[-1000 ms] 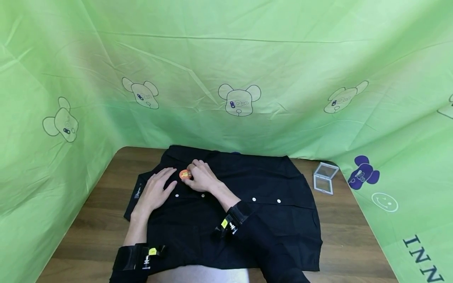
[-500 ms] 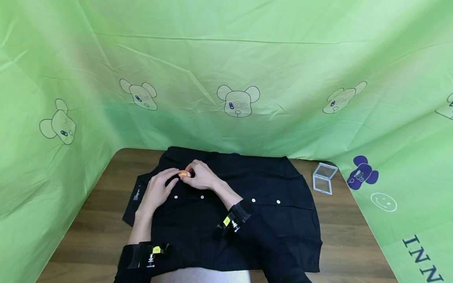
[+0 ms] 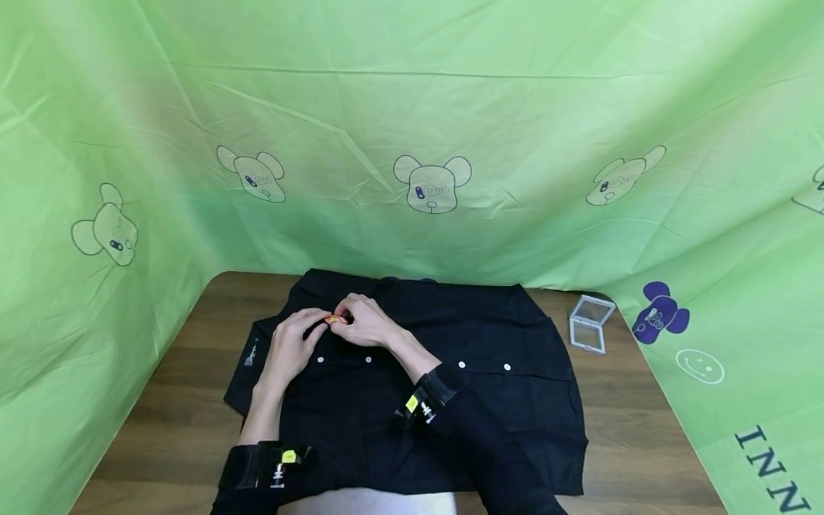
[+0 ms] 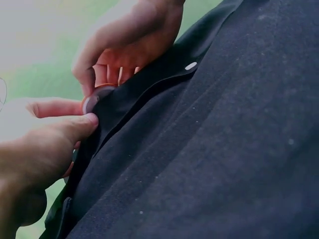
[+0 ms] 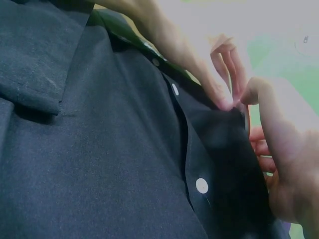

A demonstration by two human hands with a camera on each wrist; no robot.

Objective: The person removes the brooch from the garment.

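A small round orange badge (image 3: 334, 319) is tilted on edge at the upper left of a dark shirt (image 3: 412, 422), which lies spread with white buttons in a row. My left hand (image 3: 292, 345) pinches the badge's left edge between thumb and index finger. From the other side my right hand (image 3: 368, 322) pinches it too. In the left wrist view, the badge (image 4: 91, 103) shows its pale back and orange rim against the cloth. Only a sliver of rim is visible in the right wrist view, between both hands' fingertips; any pin is hidden.
On the wooden table (image 3: 634, 422), a small clear hinged case (image 3: 589, 324) lies open right of the shirt. A green printed curtain (image 3: 431, 107) hangs behind the table and along both sides. A white label (image 3: 250, 354) marks the shirt's left part.
The badge has tipped from lying face up to standing nearly edge-on. My left hand has moved right and now pinches its edge. The right hand has stayed almost in place.
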